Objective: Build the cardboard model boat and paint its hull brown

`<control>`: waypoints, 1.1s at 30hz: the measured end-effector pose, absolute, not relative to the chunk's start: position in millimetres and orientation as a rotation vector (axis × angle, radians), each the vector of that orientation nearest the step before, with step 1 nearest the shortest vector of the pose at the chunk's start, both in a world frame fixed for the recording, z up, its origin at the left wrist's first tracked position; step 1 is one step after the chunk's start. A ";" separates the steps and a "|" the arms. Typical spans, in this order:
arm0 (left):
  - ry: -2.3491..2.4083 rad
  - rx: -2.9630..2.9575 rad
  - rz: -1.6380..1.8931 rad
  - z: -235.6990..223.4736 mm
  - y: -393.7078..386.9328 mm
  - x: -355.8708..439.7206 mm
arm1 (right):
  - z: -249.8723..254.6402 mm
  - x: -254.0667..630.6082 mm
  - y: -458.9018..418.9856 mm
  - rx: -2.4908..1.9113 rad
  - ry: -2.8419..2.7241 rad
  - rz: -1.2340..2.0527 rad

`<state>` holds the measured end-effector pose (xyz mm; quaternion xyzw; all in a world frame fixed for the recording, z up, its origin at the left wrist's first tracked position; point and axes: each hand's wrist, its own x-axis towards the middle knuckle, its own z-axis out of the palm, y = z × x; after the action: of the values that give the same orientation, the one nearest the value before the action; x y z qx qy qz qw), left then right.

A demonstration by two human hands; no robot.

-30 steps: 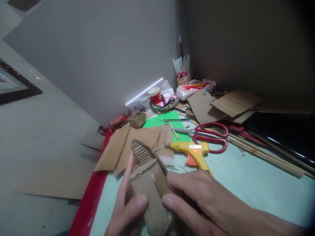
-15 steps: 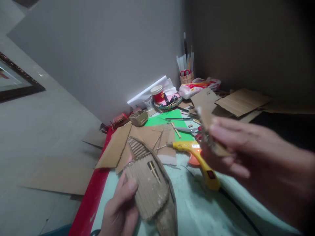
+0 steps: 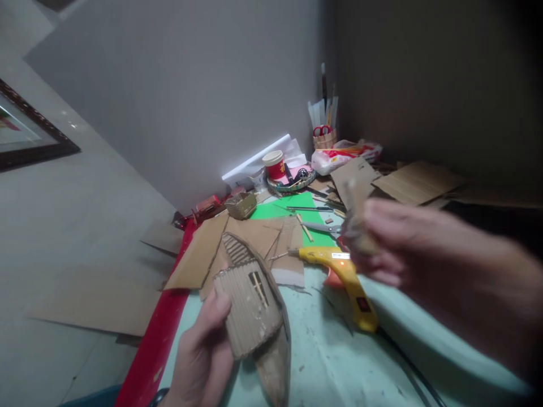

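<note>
Right fingers [image 3: 379, 217] clasped around a blurred cardboard scrap [image 3: 357, 225], left fingers [image 3: 217, 311], partly hidden, around a cardboard model [image 3: 248, 314]

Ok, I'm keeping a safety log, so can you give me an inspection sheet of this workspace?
Surface: pale green tabletop, red edge at left
Work items: boat-shaped cardboard model; small cardboard piece, blurred
Clutter and tools: yellow hot glue gun, indicator light lit; scissors; cardboard sheets; green paper
Left hand: holds the boat-shaped cardboard model
Right hand: holds the small cardboard piece
Cables: black cord from the yellow hot glue gun
Surroundings: grey wall, framed picture
</note>
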<state>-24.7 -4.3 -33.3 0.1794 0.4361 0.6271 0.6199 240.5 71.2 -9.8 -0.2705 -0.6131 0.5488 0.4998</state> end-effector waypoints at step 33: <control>1.099 0.373 1.657 -16.2 -6.5 -22.5 | -33.2 178.8 30.5 -0.750 -2.391 0.430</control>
<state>-22.5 -6.5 -16.2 0.1564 0.4604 0.6942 0.5307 178.8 30.5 -33.2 -0.2819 -0.8985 0.1616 0.2952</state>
